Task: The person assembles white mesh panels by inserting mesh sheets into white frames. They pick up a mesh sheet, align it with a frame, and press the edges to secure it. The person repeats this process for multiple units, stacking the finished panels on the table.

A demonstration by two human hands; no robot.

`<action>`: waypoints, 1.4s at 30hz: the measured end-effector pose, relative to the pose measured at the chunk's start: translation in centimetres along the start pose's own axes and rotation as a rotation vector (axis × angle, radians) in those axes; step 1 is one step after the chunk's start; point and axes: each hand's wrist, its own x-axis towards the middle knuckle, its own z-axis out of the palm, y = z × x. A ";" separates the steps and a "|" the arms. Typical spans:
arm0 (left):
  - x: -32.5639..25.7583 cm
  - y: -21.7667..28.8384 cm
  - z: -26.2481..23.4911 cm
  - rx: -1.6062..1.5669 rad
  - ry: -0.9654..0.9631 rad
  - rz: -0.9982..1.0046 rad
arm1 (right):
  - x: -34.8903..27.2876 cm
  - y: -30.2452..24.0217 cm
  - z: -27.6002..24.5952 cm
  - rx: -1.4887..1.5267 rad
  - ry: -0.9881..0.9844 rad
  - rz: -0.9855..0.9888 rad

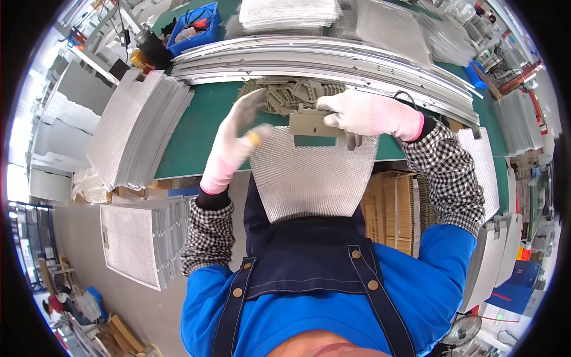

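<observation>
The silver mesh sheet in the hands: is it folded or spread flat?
Spread flat: the silver mesh sheet shows one unfolded face, its top edge held by the right hand.

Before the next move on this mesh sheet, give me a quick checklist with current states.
1. Silver mesh filter sheet held against the body: ok.
2. Right hand grips the grey flat metal bracket at the sheet's top edge: ok.
3. Left hand on the sheet's left corner: ok.
4. Bracket fully seated on the sheet: cannot tell.
5. Pile of grey brackets on the green table within reach: ok.
</observation>
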 end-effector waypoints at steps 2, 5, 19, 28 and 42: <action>0.4 1.6 0.6 0.730 -0.128 0.244 | 0.1 -0.2 0.1 0.006 -0.010 -0.031; 1.3 2.4 2.1 0.925 -0.296 -0.010 | -0.1 -0.2 0.5 0.056 0.011 -0.025; 2.3 2.5 2.6 0.959 -0.349 -0.080 | 0.6 -0.3 -0.7 -0.196 -0.038 -0.010; 2.8 -0.3 0.4 0.482 -0.249 -0.028 | 2.4 5.8 1.0 -0.243 0.201 -0.119; 6.9 2.9 4.0 0.743 -0.780 0.025 | 1.5 4.2 1.2 -0.234 0.094 -0.137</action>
